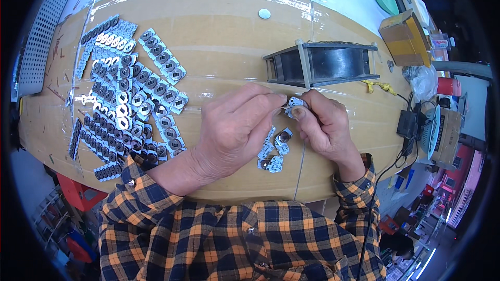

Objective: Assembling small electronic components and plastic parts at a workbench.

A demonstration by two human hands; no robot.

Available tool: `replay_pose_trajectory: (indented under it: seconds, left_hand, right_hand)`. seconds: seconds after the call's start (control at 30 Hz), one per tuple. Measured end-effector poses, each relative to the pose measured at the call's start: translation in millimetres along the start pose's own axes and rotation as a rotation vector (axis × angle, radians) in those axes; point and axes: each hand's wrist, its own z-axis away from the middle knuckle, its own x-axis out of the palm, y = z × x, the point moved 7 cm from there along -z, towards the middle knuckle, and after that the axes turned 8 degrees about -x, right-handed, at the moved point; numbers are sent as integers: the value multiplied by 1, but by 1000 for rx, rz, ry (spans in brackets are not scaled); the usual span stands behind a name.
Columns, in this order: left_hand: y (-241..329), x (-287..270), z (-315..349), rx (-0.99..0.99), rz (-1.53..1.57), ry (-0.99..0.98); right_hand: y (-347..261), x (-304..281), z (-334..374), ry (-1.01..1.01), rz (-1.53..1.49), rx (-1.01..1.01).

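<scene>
Between my hands is a small blue-grey circuit board (295, 105), held up over the cardboard-covered table. My right hand (327, 125) pinches it between thumb and forefinger. My left hand (237, 125) is closed in a pinch at the board's left side; what its fingertips hold, if anything, is too small to make out. Below my hands lie several loose single boards (274, 164), some with a dark round part on top. To the left spreads a large heap of joined board strips (112, 93), each carrying a row of dark or silvery round parts.
A black box fan (333, 62) stands beyond my right hand, with a yellow knotted cord beside it. A round silvery disc (264, 14) lies farther back. At the right are a cardboard box (405, 39), a black power adapter (408, 123) and cables. A perforated metal case (44, 36) stands far left.
</scene>
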Motion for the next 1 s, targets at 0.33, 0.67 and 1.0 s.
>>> replay_pose_trajectory:
  seconds: [0.33, 0.67, 1.0]
  left_hand:
    - [-1, 6, 5, -85, 75, -27]
    - [-3, 5, 0, -66, 44, -29]
    - [0, 2, -1, -46, 44, -1]
  right_hand:
    - [-18, -7, -5, -50, 202, -137]
    - [-22, -6, -9, 52, 297, -228]
    - [3, -5, -5, -34, -143, 136]
